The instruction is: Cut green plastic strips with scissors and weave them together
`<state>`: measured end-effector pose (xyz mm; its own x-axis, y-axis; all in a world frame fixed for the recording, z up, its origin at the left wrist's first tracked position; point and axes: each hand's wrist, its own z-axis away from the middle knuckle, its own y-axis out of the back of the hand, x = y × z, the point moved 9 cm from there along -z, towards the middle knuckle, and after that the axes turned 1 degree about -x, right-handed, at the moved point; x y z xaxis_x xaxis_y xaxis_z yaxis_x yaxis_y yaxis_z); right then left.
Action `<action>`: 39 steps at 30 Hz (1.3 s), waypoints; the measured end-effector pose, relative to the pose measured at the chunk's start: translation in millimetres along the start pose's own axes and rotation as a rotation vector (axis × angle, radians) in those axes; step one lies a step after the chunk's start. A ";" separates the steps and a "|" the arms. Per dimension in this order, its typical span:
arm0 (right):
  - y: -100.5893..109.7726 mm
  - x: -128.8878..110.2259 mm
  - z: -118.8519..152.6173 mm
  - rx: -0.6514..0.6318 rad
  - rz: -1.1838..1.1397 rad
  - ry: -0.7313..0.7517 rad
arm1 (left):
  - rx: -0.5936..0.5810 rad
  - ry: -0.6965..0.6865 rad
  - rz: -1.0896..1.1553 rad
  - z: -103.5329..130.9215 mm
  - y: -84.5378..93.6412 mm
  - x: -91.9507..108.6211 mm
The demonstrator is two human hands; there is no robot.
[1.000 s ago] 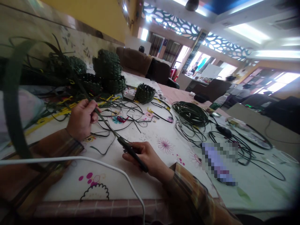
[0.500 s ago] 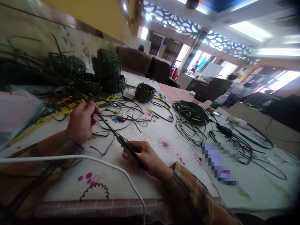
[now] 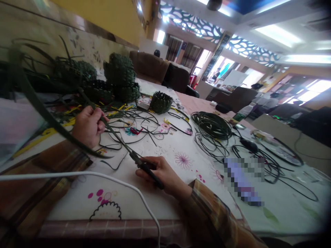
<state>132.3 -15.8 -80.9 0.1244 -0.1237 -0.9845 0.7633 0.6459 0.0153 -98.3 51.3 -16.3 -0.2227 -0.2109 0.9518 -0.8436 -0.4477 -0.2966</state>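
Observation:
My left hand (image 3: pixel 89 125) is closed in a pinch on a narrow dark green strip (image 3: pixel 115 133). The strip runs taut down and to the right, reaching the tip of a black-handled tool (image 3: pixel 151 175) that looks like scissors. My right hand (image 3: pixel 165 175) grips that tool around its handle, low over the white tablecloth; whether its blades are parted I cannot tell. A wide dark green strip end (image 3: pixel 51 117) curves in the air in front of my left forearm. Beyond my hands stands a small woven dark green basket (image 3: pixel 161 102), with cut strips lying around it.
Several woven baskets (image 3: pixel 120 70) are stacked at the back left. A coil of dark strip (image 3: pixel 212 124) lies on the right, near a computer mouse (image 3: pixel 248 145) and a plastic bottle (image 3: pixel 243 112). A white cable (image 3: pixel 116 178) crosses in front of my left forearm.
A long strip end has swung into view on the left, arching over my left forearm. The tool in my right hand has turned slightly; both hands stay nearly in place.

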 end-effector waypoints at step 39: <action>1.8 -7.6 2.8 0.041 0.103 0.070 | -0.025 0.124 0.074 6.7 -3.6 -16.6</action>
<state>134.5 -15.8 -72.9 0.1603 -0.0042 -0.9871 0.7742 0.6208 0.1231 -88.3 50.6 -31.6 -0.3418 -0.1333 0.9303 -0.8341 -0.4130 -0.3657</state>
